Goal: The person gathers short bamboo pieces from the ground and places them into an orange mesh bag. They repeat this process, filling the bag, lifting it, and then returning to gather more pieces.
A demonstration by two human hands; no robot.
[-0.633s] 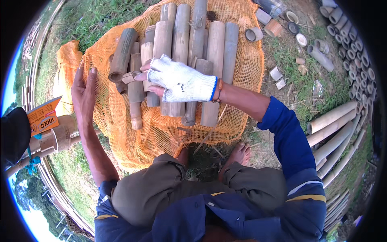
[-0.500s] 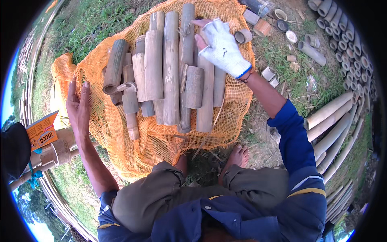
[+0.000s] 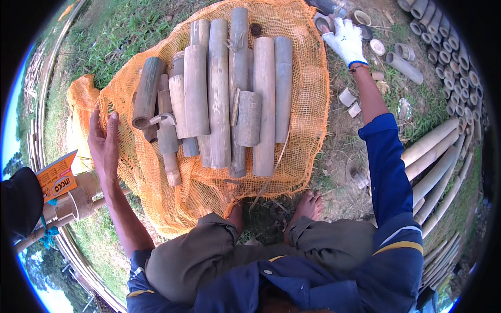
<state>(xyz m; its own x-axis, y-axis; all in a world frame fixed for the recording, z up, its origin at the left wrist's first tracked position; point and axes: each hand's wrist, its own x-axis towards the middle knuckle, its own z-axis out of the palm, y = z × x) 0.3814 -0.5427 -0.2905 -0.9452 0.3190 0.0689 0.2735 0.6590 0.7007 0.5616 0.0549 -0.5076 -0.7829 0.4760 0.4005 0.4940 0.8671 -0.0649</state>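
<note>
Several cut bamboo tubes (image 3: 219, 94) lie side by side, lengthwise away from me, on an orange mesh sack (image 3: 305, 115). My bare left hand (image 3: 106, 138) is at the sack's left edge, thumb and fingers apart, holding nothing. My right hand (image 3: 345, 43), in a white glove with bare fingertips, reaches past the sack's far right edge. Its fingers close round a short bamboo piece (image 3: 322, 23), partly hidden by the hand. A curled split strip (image 3: 163, 119) sticks out among the smaller tubes at the left of the pile.
Short bamboo offcuts (image 3: 405, 69) lie on the ground at the far right. Beyond them is a large stack of tubes (image 3: 454, 62); long poles (image 3: 430, 141) lie nearer. At left stands a bamboo rail (image 3: 78, 201) with an orange card (image 3: 57, 177) and a dark cap (image 3: 21, 201).
My right hand has moved right, from over the tubes to beyond the sack's edge. The short bamboo ring by that edge is gone from its spot. My left hand has barely moved.
</note>
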